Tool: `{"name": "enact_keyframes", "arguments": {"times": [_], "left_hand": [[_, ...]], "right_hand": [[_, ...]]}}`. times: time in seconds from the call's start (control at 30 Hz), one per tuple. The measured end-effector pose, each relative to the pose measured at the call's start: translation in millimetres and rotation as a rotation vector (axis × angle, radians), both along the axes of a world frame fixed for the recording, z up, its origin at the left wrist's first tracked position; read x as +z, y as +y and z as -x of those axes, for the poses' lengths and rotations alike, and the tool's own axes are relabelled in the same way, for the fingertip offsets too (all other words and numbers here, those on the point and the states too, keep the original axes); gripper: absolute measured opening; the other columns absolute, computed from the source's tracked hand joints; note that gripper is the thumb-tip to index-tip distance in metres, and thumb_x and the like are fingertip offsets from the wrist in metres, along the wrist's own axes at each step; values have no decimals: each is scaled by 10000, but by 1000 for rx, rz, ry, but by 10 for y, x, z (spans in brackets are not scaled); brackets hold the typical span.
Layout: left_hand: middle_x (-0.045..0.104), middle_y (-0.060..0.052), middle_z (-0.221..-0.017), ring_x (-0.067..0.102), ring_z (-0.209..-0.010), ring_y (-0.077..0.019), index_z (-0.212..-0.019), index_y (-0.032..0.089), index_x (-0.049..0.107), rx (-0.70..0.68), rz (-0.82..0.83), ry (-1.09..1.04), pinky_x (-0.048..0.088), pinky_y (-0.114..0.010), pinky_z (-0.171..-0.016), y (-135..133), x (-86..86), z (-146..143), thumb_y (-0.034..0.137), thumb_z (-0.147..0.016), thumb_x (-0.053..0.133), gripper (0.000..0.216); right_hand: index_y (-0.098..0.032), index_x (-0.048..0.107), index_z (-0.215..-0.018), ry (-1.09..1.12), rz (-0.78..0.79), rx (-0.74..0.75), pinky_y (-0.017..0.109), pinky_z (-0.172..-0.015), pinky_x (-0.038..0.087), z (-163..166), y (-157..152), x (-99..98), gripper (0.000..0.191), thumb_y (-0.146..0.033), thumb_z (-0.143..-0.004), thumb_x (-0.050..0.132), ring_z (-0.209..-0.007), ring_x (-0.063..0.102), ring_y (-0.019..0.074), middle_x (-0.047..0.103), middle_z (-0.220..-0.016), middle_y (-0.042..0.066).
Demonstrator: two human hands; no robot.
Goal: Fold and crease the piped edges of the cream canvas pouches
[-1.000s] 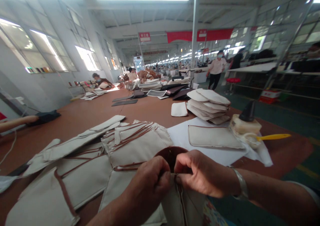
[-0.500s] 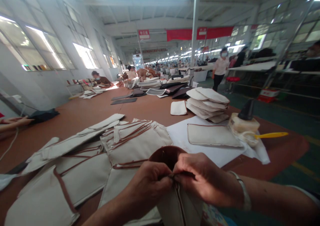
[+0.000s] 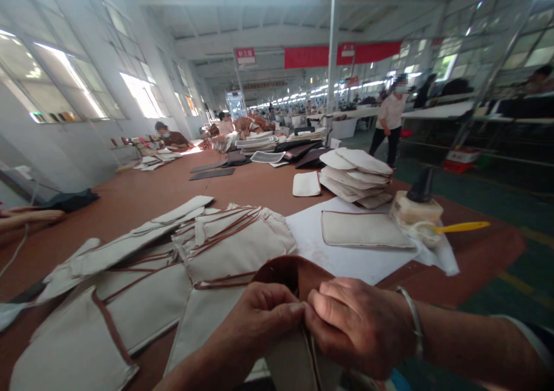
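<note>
Still pinching the canvas piece [image 3: 298, 359] down at 6 o'clock, right at the near edge of the desk [image 3: 142, 194]. Pressing the left hand [image 3: 264, 316] and right hand [image 3: 357, 321] tight together now, closing the fingers narrow on the seam and butting fingertip against fingertip instead of leaving the small gap from a second ago. Also rolling the right hand over, knuckles up, covering more of that edge than before. Pushing the brown trim [image 3: 283, 272] up into a loop just past the fingers at 12 o'clock, bending it flatter and leaning it more toward 11.

Reading all that as working the same edge with a tightening grip, not letting go.

Not seeing much else shifting. Leaving the heap of canvas panels [image 3: 234, 246] lying at 10 o'clock of the hands. Keeping the white paper [image 3: 346, 258] at 1 o'clock, carrying a flat trimmed panel [image 3: 363, 229]. Parking the squeeze bottle [image 3: 418, 206] and the yellow-handled tool [image 3: 461, 227] just beside it at 2. Stacking cream pieces [image 3: 355, 174] further out at 1. Spotting a co-worker's arm [image 3: 26, 218] way off at 9, well apart.
</note>
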State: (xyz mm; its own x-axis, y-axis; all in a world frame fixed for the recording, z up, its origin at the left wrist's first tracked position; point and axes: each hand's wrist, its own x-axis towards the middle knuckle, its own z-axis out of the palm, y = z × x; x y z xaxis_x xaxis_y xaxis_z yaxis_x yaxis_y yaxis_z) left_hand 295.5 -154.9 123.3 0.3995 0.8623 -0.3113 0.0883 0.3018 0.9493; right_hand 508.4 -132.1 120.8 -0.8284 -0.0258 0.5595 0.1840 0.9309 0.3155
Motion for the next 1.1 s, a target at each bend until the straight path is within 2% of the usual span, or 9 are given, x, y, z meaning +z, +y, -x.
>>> {"name": "enact_keyframes", "arguments": {"times": [0.1, 0.23, 0.37, 0.43, 0.57, 0.73, 0.83, 0.93, 1.1], "left_hand": [[478, 12, -627, 325, -566, -81, -735, 102, 619, -46, -82, 53, 224, -213, -524, -12, -7, 46, 542, -771, 715, 452], [446, 27, -625, 313, -558, -78, -760, 119, 600, -133, -158, 108, 204, -210, -499, -36, 22, 135, 562, -830, 658, 452], [437, 31, -632, 317, -553, -78, -783, 124, 597, -176, -231, 148, 209, -205, -481, -56, 120, 170, 566, -878, 596, 453], [464, 18, -654, 353, -568, -85, -780, 120, 611, -196, -314, 219, 242, -204, -488, -64, 178, 164, 560, -897, 571, 457], [524, -12, -673, 439, -622, -109, -734, 116, 645, -207, -487, 296, 303, -213, -538, -77, 214, 147, 530, -919, 556, 462], [561, -10, -701, 418, -608, -101, -847, 112, 690, -269, -240, 26, 292, -202, -539, -14, 201, 233, 633, -720, 743, 539], [608, -55, -793, 456, -666, -141, -979, 100, 726, -308, -167, 23, 323, -223, -571, 59, 275, 349, 783, -701, 629, 743], [573, -43, -716, 405, -629, -126, -889, 89, 748, -228, -222, 142, 279, -232, -559, 118, 330, 406, 691, -911, 407, 691], [436, 31, -628, 337, -594, -93, -779, 102, 666, -250, -221, 124, 259, -208, -541, 107, 309, 241, 550, -816, 682, 449]], "right_hand": [[-91, 608, -1049, 67, 211, -4, 321, -545, 428, -38, -50, -33, 227, -159, -950, 415, -648, 541, 199, 615, -759, 95], [-142, 573, -1104, 265, 884, -172, 243, -626, 440, -69, -69, 59, 246, -245, -1024, 364, -690, 552, 137, 628, -803, 46], [-148, 547, -769, 56, 1316, -79, 198, -540, 367, -52, -18, 262, 381, -340, -1029, 345, -597, 416, 93, 514, -676, -8], [-143, 544, -740, 15, 1326, -78, 189, -561, 373, -20, -10, 307, 327, -311, -993, 422, -626, 437, 91, 536, -704, -2], [-133, 597, -783, 55, 1149, -91, 185, -575, 377, 37, 6, 235, 135, -198, -886, 538, -650, 504, 97, 588, -727, 13], [-127, 586, -750, 66, 1173, 40, 188, -515, 343, 8, 97, 186, 187, -232, -894, 530, -574, 446, 84, 542, -662, 1], [-126, 596, -770, 16, 1210, 66, 197, -553, 374, -29, 137, 248, 176, -221, -898, 523, -621, 477, 98, 560, -702, 16], [-136, 570, -751, 3, 1211, 43, 202, -532, 353, -30, 172, 285, 155, -196, -885, 520, -592, 441, 95, 528, -670, 1], [-135, 595, -780, -16, 1112, 115, 215, -575, 394, 34, 349, 304, 151, -201, -897, 527, -632, 498, 109, 581, -725, 27]]}}
